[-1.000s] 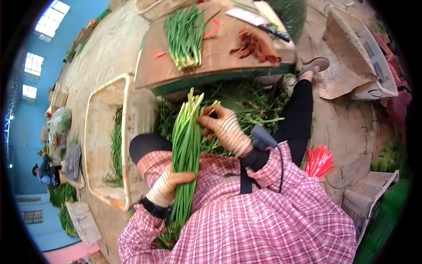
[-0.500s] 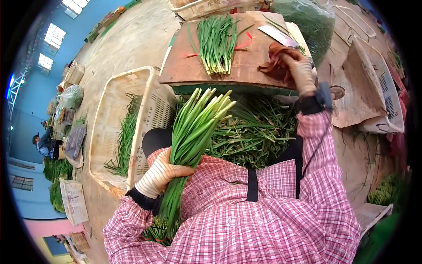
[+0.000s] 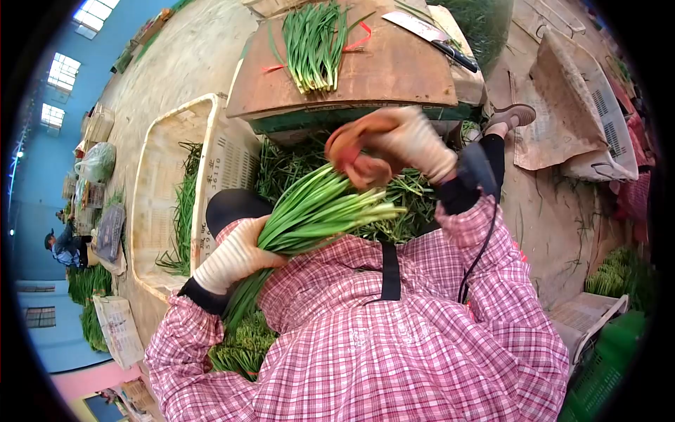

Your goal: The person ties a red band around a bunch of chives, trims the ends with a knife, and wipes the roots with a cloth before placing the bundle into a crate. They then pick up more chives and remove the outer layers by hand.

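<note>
My left hand point(image 3: 238, 257), in a pale striped glove, is closed round a bunch of garlic chives point(image 3: 309, 218). The pale cut ends point to the right, and the green leaves hang down past my wrist. Blurred by motion, my gloved right hand point(image 3: 416, 144) grips a reddish-brown cloth point(image 3: 362, 144), which overlaps the upper side of the bunch near its pale ends. On the wooden board point(image 3: 401, 74) in front lies another pile of chives point(image 3: 313, 49) across a red tie point(image 3: 358, 36). A knife point(image 3: 429, 32) with a black handle rests at the board's back right.
A white plastic crate point(image 3: 228, 165) with loose leaves stands on the left. Chive scraps point(image 3: 285, 165) lie beneath the board. At right is another crate point(image 3: 598, 105) with a brown sheet over its side. A person point(image 3: 63, 246) is far left.
My right hand has brought the cloth from the board's right side to the bunch. The bunch has tilted over to the right, and the knife's handle is now uncovered.
</note>
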